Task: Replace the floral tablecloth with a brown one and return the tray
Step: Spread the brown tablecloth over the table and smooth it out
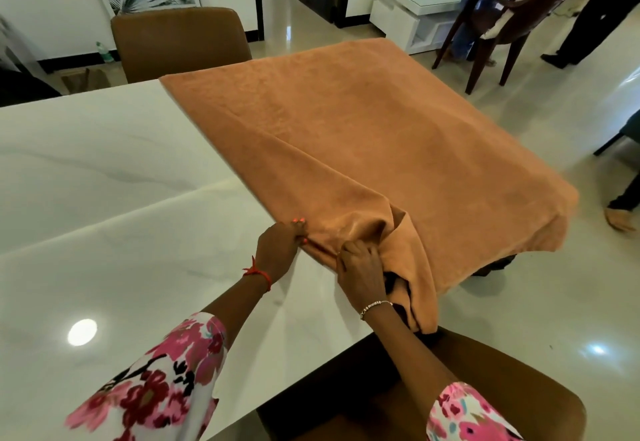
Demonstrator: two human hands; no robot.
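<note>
A brown tablecloth (363, 136) lies folded over the right part of a white marble table (104, 181); its right end hangs over the table's far right edge. At the near edge the cloth is bunched into folds that droop off the table. My left hand (280, 246) pinches the folded edge of the cloth on the tabletop. Just to its right, my right hand (362, 274) grips the bunched folds. No floral tablecloth or tray is in view.
A brown chair (180, 42) stands at the table's far side and another (485, 388) right below my arms. A dark wooden chair (498, 21), a white low cabinet (415, 8) and standing people (595, 11) occupy the far right floor. Someone's hand (620, 219) shows at the right edge.
</note>
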